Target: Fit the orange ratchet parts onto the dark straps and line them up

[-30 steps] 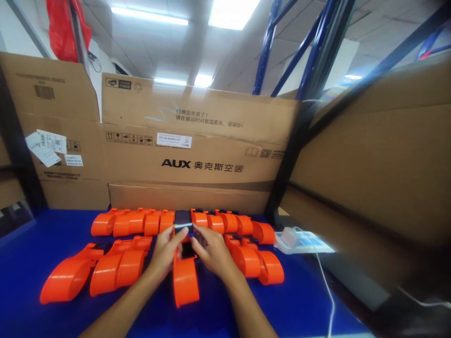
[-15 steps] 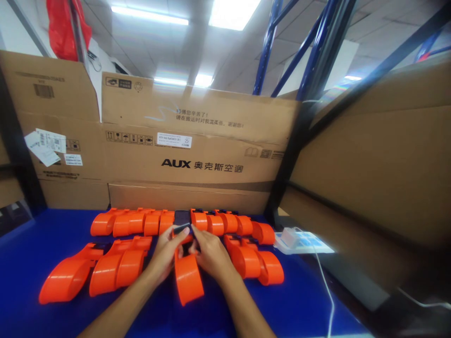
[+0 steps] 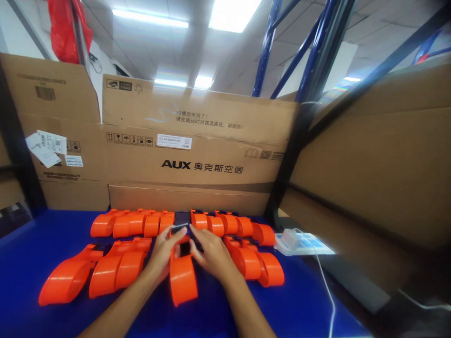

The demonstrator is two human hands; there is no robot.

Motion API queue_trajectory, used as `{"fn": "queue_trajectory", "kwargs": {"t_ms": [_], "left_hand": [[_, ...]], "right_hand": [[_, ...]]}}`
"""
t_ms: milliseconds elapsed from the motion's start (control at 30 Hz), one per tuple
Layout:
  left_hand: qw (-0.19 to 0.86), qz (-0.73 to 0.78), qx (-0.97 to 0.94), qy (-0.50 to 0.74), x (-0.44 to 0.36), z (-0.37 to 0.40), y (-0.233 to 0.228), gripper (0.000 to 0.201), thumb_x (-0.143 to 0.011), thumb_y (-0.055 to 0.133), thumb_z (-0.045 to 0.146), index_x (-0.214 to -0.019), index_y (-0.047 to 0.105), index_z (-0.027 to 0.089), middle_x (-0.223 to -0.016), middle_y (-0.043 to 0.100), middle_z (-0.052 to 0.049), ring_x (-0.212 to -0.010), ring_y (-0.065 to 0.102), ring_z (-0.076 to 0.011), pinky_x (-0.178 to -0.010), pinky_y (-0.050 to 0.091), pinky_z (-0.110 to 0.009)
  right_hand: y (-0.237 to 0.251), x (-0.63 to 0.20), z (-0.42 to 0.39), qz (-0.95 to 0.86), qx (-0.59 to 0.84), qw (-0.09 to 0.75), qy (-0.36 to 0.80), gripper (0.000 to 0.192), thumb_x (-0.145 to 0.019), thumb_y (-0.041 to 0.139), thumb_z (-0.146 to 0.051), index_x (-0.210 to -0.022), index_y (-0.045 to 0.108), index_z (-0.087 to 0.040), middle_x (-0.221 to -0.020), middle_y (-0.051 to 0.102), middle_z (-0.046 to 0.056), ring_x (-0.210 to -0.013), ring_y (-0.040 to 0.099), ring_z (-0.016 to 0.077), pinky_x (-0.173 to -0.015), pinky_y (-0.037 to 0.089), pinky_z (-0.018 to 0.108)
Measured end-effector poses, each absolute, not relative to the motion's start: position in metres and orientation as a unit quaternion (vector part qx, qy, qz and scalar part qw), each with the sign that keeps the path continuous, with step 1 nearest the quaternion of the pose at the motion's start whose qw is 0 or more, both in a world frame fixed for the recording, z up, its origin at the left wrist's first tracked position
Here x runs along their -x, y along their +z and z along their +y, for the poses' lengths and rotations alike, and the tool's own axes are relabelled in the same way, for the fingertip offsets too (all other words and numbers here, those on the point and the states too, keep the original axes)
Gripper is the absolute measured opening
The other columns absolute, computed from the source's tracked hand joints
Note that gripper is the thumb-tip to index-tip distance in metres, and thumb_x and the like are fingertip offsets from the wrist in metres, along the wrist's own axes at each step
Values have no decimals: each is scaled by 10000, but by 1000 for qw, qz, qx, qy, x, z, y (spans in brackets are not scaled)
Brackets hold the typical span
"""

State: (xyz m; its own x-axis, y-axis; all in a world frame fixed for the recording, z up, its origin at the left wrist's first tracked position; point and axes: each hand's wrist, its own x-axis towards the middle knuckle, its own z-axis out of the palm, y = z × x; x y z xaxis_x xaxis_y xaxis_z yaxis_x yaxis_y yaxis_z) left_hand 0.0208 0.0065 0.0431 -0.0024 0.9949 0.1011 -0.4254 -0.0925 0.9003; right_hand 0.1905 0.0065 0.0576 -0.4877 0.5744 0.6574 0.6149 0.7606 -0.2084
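Note:
Between my two hands is an orange plastic part (image 3: 183, 281), its wide rounded end hanging down toward me. A small dark piece (image 3: 180, 228) sits at its upper end. My left hand (image 3: 165, 249) is closed around the part's left side, thumb pressed on the dark piece. On the other side my right hand (image 3: 209, 249) grips near the top, its index fingertip at the edge of the dark piece; its other fingers are partly hidden. Just behind my fingertips stands a dark box-like object (image 3: 182, 218).
A back row of similar orange parts (image 3: 130, 224) lines the blue tabletop (image 3: 148, 314). Nearer ones lie at left (image 3: 66, 279) and right (image 3: 270, 268). A white power strip (image 3: 306, 244) with a cable is at right. A cardboard panel (image 3: 204, 141) stands behind.
The orange part has shifted slightly left and swung to hang straighter. My right thumb has moved up and away from the opening in the part, which shows more now.

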Motion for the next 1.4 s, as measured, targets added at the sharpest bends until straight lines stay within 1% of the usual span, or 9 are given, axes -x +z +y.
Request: {"fn": "queue_trajectory", "kwargs": {"t_ms": [167,400,500,633,767,900,1067,1233,1400], "left_hand": [[535,367,-460,606,-22,5,42,360,-734,763,502,-788,608,182,-405,437,96,-312,330,-45,-359,242,-178],[526,369,-473,603,-20,4,42,365,-737,746,520,-815,643,179,-372,433,88,-295,355,-68,-359,259,-193],[556,355,-460,594,-16,8,42,379,-721,750,525,-811,635,176,-417,526,55,-282,350,-63,-353,266,-202],[571,353,-439,597,-13,12,43,402,-697,766,521,-837,627,171,-557,670,-18,-283,362,-57,-348,272,-208],[549,368,-425,619,-14,13,44,412,-686,781,507,-874,631,172,-477,598,35,-294,385,-66,-358,283,-198],[551,366,-415,624,-15,10,45,411,-677,793,493,-874,625,175,-472,572,58,-297,384,-63,-359,289,-197],[546,378,-429,612,-18,9,44,394,-681,795,499,-832,617,182,-497,598,42,-301,381,-66,-350,282,-200],[531,390,-464,592,-21,6,44,393,-710,766,530,-834,657,173,-508,561,48,-296,348,-48,-335,241,-193],[539,377,-476,583,-22,4,44,435,-734,714,594,-832,663,173,-515,491,73,-296,336,-39,-324,210,-189]], "right_hand": [[62,-195,7,-847,352,398,-8,320,-921,577,-274,-1226,612,-184,-1017,711,113,-883,673,226,-801,545,341],[65,-189,2,-844,361,395,43,286,-919,539,-221,-1198,597,-195,-1026,687,90,-890,640,209,-795,507,319],[69,-193,3,-816,368,440,69,200,-962,447,-221,-1047,625,-189,-917,685,67,-812,626,191,-733,488,287],[73,-201,11,-745,431,507,53,275,-987,371,-246,-832,592,-191,-762,628,39,-695,576,177,-643,442,270],[65,-205,17,-766,488,419,16,135,-883,516,-195,-778,600,-201,-774,631,35,-744,585,192,-654,422,269],[53,-208,16,-787,510,346,34,80,-813,624,-182,-871,661,-223,-775,657,24,-752,618,198,-668,432,268],[56,-208,16,-773,519,363,42,125,-835,619,-188,-931,689,-227,-726,662,17,-701,628,199,-623,442,267],[72,-198,7,-789,398,456,103,266,-935,546,-272,-1166,666,-218,-948,698,56,-809,639,191,-747,514,304],[80,-191,-3,-829,326,435,130,295,-941,570,-259,-1224,655,-257,-1103,632,75,-1032,607,205,-917,499,353]]}}
